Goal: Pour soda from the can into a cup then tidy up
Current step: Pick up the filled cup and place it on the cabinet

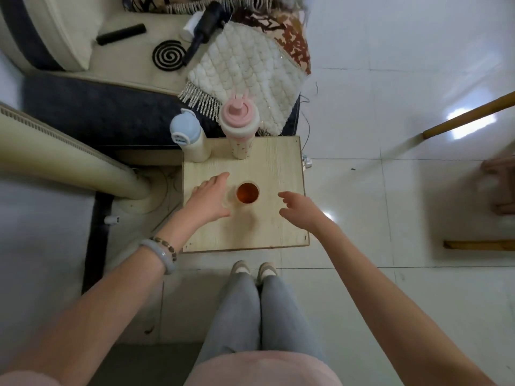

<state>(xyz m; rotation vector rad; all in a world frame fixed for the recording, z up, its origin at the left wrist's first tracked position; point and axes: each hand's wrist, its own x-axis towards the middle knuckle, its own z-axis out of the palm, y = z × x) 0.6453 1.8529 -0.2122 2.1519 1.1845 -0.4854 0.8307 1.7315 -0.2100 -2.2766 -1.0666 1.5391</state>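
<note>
- The cup (247, 193) stands upright near the middle of the small wooden table (278, 162), with brown soda inside and no lid.
- The left hand (209, 199) lies just beside the cup on its left, fingers fairly straight and spread, holding nothing. I cannot tell whether it touches the cup wall.
- The right hand (299, 208) hovers to the right of the cup and apart from it, with loosely curled fingers that hold nothing.
- I see no can anywhere around the cup, so the pouring looks done and tidying remains.
- The cup looks thin-walled and pale, probably light and easy to squash. With liquid in it, it would slop if tipped or squeezed.
- I would take it low around the wall, gently, and keep it level.
- Beyond the cup, at the far edge, stand a blue-lidded bottle (186, 135) and a pink-lidded bottle (238, 126).
</note>
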